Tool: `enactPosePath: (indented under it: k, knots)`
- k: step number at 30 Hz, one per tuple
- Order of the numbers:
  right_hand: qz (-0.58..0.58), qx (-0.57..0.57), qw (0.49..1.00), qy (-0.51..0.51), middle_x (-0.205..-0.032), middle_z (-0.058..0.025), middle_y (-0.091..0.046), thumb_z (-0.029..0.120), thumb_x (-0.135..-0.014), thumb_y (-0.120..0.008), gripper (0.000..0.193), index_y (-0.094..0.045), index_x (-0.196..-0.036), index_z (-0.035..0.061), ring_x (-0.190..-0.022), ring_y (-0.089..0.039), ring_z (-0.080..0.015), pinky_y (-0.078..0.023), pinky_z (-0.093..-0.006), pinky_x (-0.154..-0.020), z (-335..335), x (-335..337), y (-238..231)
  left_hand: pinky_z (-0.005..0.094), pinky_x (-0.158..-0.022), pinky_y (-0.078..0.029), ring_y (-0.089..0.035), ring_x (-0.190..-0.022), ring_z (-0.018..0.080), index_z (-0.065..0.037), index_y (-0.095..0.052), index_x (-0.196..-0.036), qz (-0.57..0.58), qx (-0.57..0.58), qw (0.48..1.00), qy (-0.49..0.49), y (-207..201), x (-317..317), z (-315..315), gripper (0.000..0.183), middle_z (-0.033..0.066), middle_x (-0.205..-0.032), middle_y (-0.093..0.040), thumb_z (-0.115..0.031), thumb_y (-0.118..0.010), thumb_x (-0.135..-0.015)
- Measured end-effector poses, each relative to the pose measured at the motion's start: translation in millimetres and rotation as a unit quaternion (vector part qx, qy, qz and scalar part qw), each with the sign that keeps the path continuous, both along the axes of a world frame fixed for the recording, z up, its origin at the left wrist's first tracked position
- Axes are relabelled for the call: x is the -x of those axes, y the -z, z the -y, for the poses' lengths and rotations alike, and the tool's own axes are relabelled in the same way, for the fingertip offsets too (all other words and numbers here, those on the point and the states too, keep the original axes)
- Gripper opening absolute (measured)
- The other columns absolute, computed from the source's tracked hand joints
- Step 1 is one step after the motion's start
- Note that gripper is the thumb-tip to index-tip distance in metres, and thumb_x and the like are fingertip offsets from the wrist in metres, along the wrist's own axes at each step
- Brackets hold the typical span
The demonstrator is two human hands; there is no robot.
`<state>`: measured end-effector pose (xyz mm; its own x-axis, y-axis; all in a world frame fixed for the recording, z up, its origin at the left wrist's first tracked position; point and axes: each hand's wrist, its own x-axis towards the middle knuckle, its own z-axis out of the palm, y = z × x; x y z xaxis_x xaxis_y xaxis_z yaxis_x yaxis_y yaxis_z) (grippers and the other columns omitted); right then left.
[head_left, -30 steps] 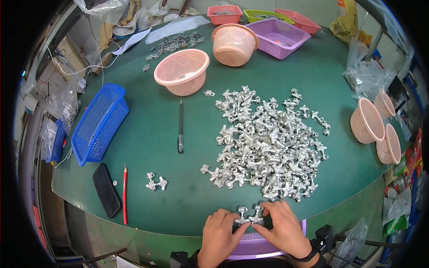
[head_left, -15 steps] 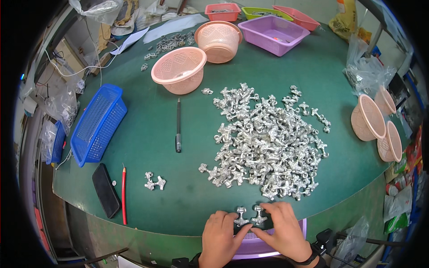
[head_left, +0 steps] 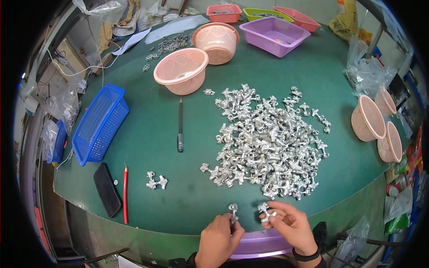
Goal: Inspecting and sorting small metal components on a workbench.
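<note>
From here I'm seeing the left hand (head_left: 220,237) pinching one fitting (head_left: 233,209) and the right hand (head_left: 295,228) fingering a second fitting (head_left: 268,217), both at the desk's (head_left: 178,201) near edge, where light fingertip grips, leaving the metal mostly uncovered, are probably serving best.

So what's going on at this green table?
A person is handling small, silvery metal fittings with bare hands. The left hand holds one T-ended fitting and the right hand a second fitting, the two apart, near the table's front edge. Beyond them lies a large heap of similar silvery pieces; a small silvery cluster lies off to the left, near a slim red pencil.
</note>
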<state>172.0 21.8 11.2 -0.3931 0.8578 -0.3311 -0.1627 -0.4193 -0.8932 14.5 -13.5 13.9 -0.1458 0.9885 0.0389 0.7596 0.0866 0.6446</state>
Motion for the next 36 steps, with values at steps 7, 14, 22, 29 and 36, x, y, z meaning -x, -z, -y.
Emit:
enactPosePath:
  k: [7,14,22,29,36]
  knots:
    - [-0.115,0.1,0.988,-0.016,-0.099,-0.0192,-0.05,-0.005,-0.076,-0.043,0.034,-0.036,-0.109,-0.0023,-0.089,-0.05,-0.019,-0.042,-0.028,-0.077,7.0,4.4,4.4,0.0274,-0.06,-0.047,-0.056,-0.066,0.0184,0.005,-0.045,-0.086,0.536,0.133,0.832,-0.059,0.4,7.8,9.7,0.013,0.0159,-0.077,-0.056,0.003,-0.046,-0.073]
    - [-0.118,0.043,0.992,0.004,-0.1,-0.0199,-0.049,-0.007,-0.075,-0.044,0.034,-0.037,-0.109,-0.0029,-0.092,-0.048,-0.0201,-0.04,-0.0277,-0.079,7.8,3.7,-2.0,0.0372,-0.07,-0.046,-0.055,-0.08,0.0272,0.005,-0.042,-0.094,0.644,0.164,0.746,-0.047,-1.0,5.3,13.5,0.019,0.021,-0.086,-0.053,0.004,-0.044,-0.075]
    - [-0.119,0.025,0.992,-0.031,-0.105,-0.0212,-0.045,-0.011,-0.074,-0.041,0.038,-0.036,-0.111,-0.0041,-0.096,-0.046,-0.022,-0.038,-0.0282,-0.08,7.6,-5.0,-8.2,0.035,-0.077,-0.043,-0.054,-0.083,0.0275,0.006,-0.04,-0.098,0.634,0.194,0.748,0.022,-9.5,10.9,8.1,0.022,0.0217,-0.09,-0.052,0.006,-0.043,-0.075]
    - [-0.152,0.025,0.987,-0.042,-0.106,-0.0209,-0.045,-0.012,-0.073,-0.041,0.04,-0.035,-0.112,-0.0052,-0.098,-0.045,-0.0229,-0.038,-0.0278,-0.079,6.5,-5.7,-8.2,0.0338,-0.078,-0.042,-0.053,-0.086,0.0278,0.006,-0.04,-0.099,0.648,0.208,0.732,0.026,-10.4,11.6,7.0,0.028,0.0224,-0.091,-0.052,0.011,-0.044,-0.072]
    - [-0.148,0.019,0.987,-0.052,-0.106,-0.0199,-0.045,-0.013,-0.072,-0.042,0.041,-0.035,-0.111,-0.0061,-0.098,-0.045,-0.0224,-0.038,-0.0278,-0.079,6.3,-6.9,-8.8,0.0324,-0.077,-0.043,-0.053,-0.085,0.0284,0.005,-0.04,-0.098,0.635,0.215,0.742,0.018,-11.2,9.4,4.8,0.03,0.0199,-0.089,-0.052,0.015,-0.046,-0.069]
